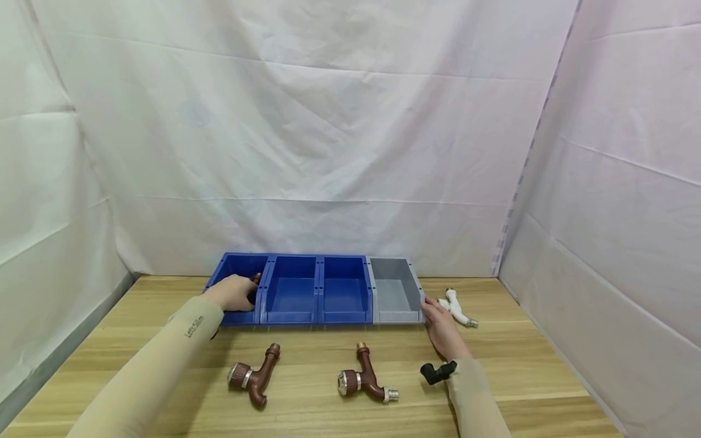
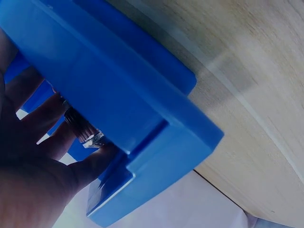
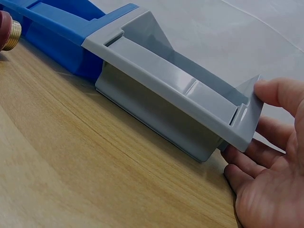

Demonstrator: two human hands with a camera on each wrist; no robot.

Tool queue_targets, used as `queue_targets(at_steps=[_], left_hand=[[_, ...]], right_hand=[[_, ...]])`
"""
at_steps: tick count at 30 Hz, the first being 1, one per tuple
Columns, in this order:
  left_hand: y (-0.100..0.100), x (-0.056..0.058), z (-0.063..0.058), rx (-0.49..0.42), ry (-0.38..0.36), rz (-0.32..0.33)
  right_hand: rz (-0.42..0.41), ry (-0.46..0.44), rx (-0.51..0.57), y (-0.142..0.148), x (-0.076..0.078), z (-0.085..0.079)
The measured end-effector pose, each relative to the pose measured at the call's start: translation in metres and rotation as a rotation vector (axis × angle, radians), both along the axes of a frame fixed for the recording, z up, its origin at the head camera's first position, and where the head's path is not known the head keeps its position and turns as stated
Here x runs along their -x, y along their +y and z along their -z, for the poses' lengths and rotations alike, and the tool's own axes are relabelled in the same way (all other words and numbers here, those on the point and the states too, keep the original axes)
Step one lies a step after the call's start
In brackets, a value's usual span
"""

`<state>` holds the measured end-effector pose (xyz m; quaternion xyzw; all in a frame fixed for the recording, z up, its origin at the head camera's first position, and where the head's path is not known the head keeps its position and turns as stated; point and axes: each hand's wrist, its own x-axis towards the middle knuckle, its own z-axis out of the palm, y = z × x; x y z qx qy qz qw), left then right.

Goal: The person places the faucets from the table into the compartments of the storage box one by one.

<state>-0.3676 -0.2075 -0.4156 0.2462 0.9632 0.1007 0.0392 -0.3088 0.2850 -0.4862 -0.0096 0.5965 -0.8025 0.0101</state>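
Note:
My left hand (image 1: 232, 293) reaches into the leftmost blue bin (image 1: 224, 267) and holds a brown faucet (image 1: 256, 278). In the left wrist view, the ribbed knob of that faucet (image 2: 80, 126) shows between the fingers and the bin wall; the rest of it is hidden. At the row's other end, my right hand (image 1: 442, 331) grips the front right corner of a grey bin (image 1: 400, 317). Its thumb presses the side edge, and its fingers curl beneath the rim in the right wrist view. A white faucet (image 1: 456, 309) lies just beyond the right hand.
Two more blue bins (image 1: 292, 317) (image 1: 345, 317) stand between the end bins. On the wooden table (image 1: 306, 420) in front lie a brown faucet (image 1: 263, 376) at left and another brown faucet with a metal spout tip (image 1: 368, 377) near the middle. White cloth (image 1: 328, 152) hangs behind.

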Motion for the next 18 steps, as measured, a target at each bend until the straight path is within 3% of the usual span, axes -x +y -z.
queue_targets(at_steps=[4, 18], left_hand=[[0.0, -0.004, -0.001, -0.004, 0.01, 0.011], [-0.001, -0.001, 0.009, -0.029, 0.023, 0.014]], right_hand=[[-0.009, -0.008, 0.006, 0.0, 0.0, 0.001], [0.022, 0.034, -0.026, -0.002, 0.0, 0.004]])
